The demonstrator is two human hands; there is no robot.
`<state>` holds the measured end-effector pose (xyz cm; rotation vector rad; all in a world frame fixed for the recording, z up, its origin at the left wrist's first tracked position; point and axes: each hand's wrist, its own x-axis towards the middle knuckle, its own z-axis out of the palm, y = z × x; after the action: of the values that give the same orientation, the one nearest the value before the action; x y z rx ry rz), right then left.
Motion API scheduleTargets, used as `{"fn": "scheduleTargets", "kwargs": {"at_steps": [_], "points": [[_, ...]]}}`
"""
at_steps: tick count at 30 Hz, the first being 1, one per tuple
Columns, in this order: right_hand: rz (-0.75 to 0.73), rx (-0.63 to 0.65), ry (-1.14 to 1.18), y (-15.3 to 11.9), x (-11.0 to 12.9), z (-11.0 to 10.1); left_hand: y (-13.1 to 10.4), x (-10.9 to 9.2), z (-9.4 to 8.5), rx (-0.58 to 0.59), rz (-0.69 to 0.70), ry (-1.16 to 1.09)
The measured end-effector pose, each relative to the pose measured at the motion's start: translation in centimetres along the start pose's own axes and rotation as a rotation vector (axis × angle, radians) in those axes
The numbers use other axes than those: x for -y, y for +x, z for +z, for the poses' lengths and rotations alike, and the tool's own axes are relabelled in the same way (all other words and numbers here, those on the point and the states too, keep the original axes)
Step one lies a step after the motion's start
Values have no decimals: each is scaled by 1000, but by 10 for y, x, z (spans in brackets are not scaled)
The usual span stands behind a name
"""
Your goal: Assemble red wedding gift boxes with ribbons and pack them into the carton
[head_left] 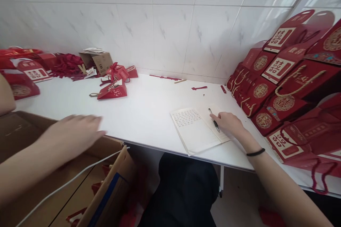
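My right hand point(228, 123) rests over the right page of an open notebook point(195, 133), its fingers closed on a pen point(215, 124). The pen's dark grip end points down at the paper, near the fold. Rows of handwriting cover the upper part of the left page. A black band circles my right wrist. My left hand point(77, 131) hovers above the edge of an open cardboard box point(114, 180); it is smeared by motion, with fingers stretched out, thumb apart and nothing seen in it.
Red gift boxes point(283, 102) with rope handles are stacked along the right side of the white table point(149, 109). At the back left are small red boxes point(113, 90), a brown carton point(99, 61) and dark red ribbons point(66, 65). A white cord point(77, 177) crosses the cardboard box.
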<state>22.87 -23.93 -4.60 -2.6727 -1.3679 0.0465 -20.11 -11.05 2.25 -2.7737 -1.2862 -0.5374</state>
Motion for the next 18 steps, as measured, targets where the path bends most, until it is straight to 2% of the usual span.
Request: {"fn": "scheduleTargets", "kwargs": {"at_steps": [2, 5, 7, 9, 11, 13, 15, 18], "points": [[-22, 63, 10, 7, 1, 0, 22, -47, 11, 32, 181, -151], [-90, 139, 121, 18, 7, -3, 37, -135, 47, 120, 569, -383], [-134, 175, 338, 23, 13, -5, 37, -187, 75, 100, 678, -447], [-136, 164, 717, 26, 22, -6, 33, -226, 101, 136, 710, -445], [-90, 121, 1129, 24, 32, -3, 29, -250, 122, 180, 688, -485], [-36, 83, 1420, 20, 41, 4, 26, -261, 138, 233, 661, -550], [-9, 74, 1567, 15, 46, 12, 24, -264, 149, 294, 637, -581], [-15, 82, 1580, 9, 47, 22, 21, -263, 158, 330, 620, -514]]}}
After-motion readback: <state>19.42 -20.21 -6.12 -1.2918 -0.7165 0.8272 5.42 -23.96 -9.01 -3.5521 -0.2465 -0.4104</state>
